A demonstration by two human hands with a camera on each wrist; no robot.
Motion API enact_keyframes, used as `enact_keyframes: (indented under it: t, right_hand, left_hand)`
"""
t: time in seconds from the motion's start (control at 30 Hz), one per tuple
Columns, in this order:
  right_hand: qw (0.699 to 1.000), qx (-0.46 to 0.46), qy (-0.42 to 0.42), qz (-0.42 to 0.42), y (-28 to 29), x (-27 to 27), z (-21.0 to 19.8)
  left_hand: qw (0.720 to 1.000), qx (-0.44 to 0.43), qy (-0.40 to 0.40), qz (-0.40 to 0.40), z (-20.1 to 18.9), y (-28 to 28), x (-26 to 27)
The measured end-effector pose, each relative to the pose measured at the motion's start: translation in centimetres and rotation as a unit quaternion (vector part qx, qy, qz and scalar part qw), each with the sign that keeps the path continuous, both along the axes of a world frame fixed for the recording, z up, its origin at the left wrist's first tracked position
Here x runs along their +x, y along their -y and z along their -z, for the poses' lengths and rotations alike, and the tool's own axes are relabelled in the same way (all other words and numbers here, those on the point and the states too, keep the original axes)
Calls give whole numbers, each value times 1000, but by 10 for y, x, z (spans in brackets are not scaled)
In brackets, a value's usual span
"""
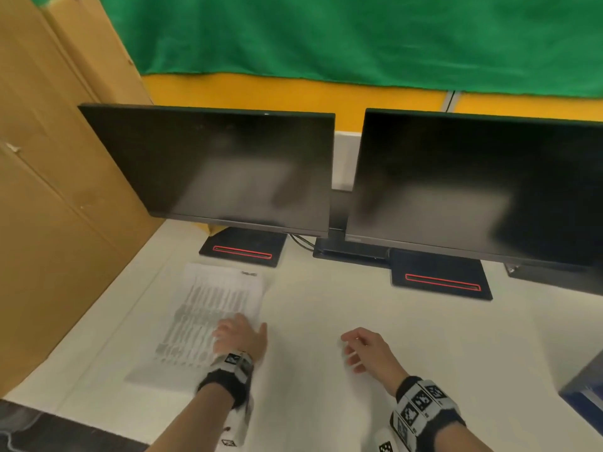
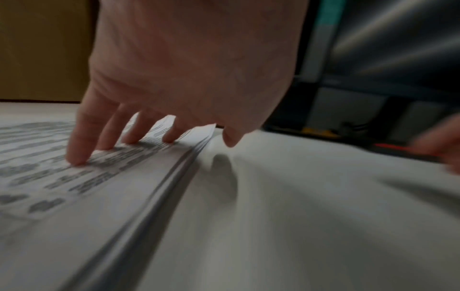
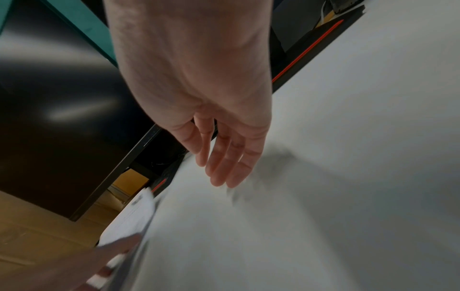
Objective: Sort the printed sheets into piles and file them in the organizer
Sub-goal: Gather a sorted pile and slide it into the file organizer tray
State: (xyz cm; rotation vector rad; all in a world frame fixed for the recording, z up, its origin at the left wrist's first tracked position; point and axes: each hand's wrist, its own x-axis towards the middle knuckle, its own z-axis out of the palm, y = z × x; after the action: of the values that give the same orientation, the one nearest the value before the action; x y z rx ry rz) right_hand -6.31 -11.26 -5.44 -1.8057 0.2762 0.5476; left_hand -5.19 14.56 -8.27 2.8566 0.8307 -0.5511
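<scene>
A stack of printed sheets (image 1: 208, 308) (image 2: 74, 196) (image 3: 129, 220) lies on the left of the white desk (image 1: 326, 321), in front of the left monitor. My left hand (image 1: 239, 334) (image 2: 149, 137) rests on the stack's near right part with straight fingers (image 2: 77, 155) pressing on the top sheet; its thumb hangs off the stack's edge. My right hand (image 1: 362, 349) (image 3: 221, 163) hovers over bare desk to the right, fingers relaxed, holding nothing. A dark blue object (image 1: 584, 389) at the right edge may be the organizer.
Two dark monitors (image 1: 228, 168) (image 1: 483, 187) stand at the back on black bases with red stripes (image 1: 243, 251) (image 1: 442, 282). A cardboard panel (image 1: 49, 207) walls off the left side. Green cloth (image 1: 359, 34) hangs behind.
</scene>
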Motion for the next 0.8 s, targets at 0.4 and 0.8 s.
enact_keyframes:
  t: [0.4, 0.8]
  right_hand:
    - [985, -118, -18, 123, 30, 22, 24]
    - [971, -43, -133, 192, 23, 23, 11]
  left_hand:
    - [983, -126, 72, 109, -29, 87, 37]
    - [933, -324, 38, -151, -27, 86, 43]
